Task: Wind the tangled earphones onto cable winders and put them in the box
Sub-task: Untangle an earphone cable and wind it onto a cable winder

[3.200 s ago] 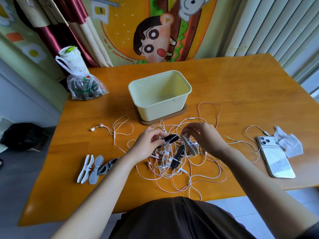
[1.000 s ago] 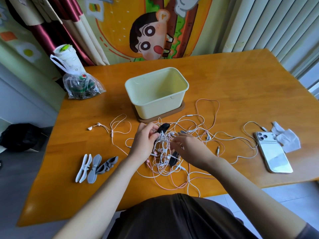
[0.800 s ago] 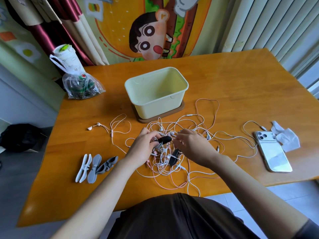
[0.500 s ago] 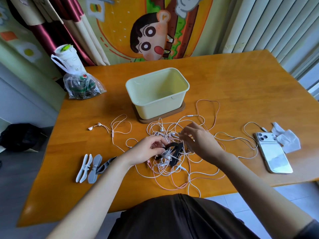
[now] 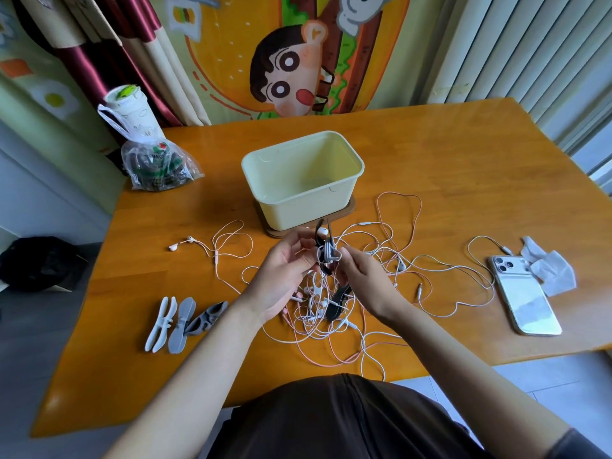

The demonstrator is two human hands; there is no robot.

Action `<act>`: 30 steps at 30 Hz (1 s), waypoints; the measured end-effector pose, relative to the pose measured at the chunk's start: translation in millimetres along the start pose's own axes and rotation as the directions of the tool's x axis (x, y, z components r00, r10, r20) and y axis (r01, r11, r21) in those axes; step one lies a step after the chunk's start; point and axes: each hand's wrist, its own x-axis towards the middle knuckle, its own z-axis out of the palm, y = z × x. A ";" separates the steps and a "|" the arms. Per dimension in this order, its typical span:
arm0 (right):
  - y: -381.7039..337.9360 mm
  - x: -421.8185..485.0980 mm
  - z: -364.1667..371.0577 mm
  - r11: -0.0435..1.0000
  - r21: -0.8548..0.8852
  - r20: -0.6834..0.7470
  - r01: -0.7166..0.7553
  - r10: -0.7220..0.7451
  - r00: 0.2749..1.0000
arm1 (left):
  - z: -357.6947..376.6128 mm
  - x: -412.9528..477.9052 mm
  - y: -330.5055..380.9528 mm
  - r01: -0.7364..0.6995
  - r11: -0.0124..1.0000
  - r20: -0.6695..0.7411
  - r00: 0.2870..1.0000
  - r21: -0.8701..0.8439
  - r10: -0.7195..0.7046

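Head view, the only one.

**Hands.** Both are raised over the bench (image 5: 463, 160), close together. The left hand (image 5: 281, 276) grips a black cable winder (image 5: 323, 241), held roughly upright. The right hand (image 5: 364, 279) pinches the white cord (image 5: 328, 256) bunched round the winder's middle.

**Risks, as I judge them**
- Cord trails from the winder straight down into the tangle (image 5: 318, 323). A hard pull would likely lift the whole heap and tighten its knots rather than free one lead.
- White and pink leads cross throughout, so a turn of the wrong lead could get wound in.
- The wraps look loose and uneven. If the pinch relaxes before the end is tucked, they may spring off.
- One loop (image 5: 374, 366) already hangs past the near edge, so dragging could pull more off the bench.
- A second black winder (image 5: 334, 304) lies buried in the heap and may snag.

**Task things**
- The earphones are thin, limp cords in white and pink, with small buds and plugs. Most are heaped just under the hands.
- One pair (image 5: 185, 241) is strung out to the left, apart from the heap.
- Three spare winders (image 5: 182, 323), white, grey and dark grey, lie side by side at the near left.
- The cream box (image 5: 304, 207) stands beyond the hands on a brown board, with nothing visible inside.
- A phone (image 5: 523, 296) lies at the right, with a plug end just beside it.
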 end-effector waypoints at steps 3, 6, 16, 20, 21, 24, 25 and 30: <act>1.8 0.2 5.6 0.986 0.159 -0.001 -0.045 0.045 0.999 | 0.7 0.7 -0.5 -0.008 0.996 -0.020 1.000 -0.093 0.007; 2.2 0.4 9.2 0.971 0.235 -0.053 -0.051 0.065 0.996 | 3.0 2.4 -2.1 -0.013 0.981 -0.059 0.998 -0.192 0.001; 10.8 4.4 13.1 0.997 -0.073 -0.061 -0.031 0.027 0.998 | -1.8 11.3 -3.8 -0.065 0.936 -0.266 0.964 -0.345 -0.031; 10.7 10.1 11.0 0.969 -0.248 -0.059 0.004 -0.020 0.998 | 0.1 11.7 -4.3 -0.031 0.920 -0.263 0.962 -0.391 -0.080; 10.8 11.3 9.7 0.958 -0.287 -0.060 0.022 -0.041 0.997 | -0.2 12.0 -4.3 -0.031 0.918 -0.263 0.961 -0.396 -0.081; 8.4 12.2 6.7 0.921 -0.379 -0.027 0.087 -0.106 0.994 | -0.2 14.3 -4.7 -0.067 0.936 -0.305 0.951 -0.347 -0.044; 6.6 11.7 6.5 0.909 -0.401 -0.008 0.110 -0.124 0.992 | -0.5 15.4 -5.5 -0.083 0.949 -0.333 0.943 -0.304 -0.024; -5.9 9.1 9.3 0.956 -0.288 0.017 0.051 -0.048 0.999 | -6.3 16.1 -14.8 -0.101 0.901 -0.387 0.878 0.421 0.280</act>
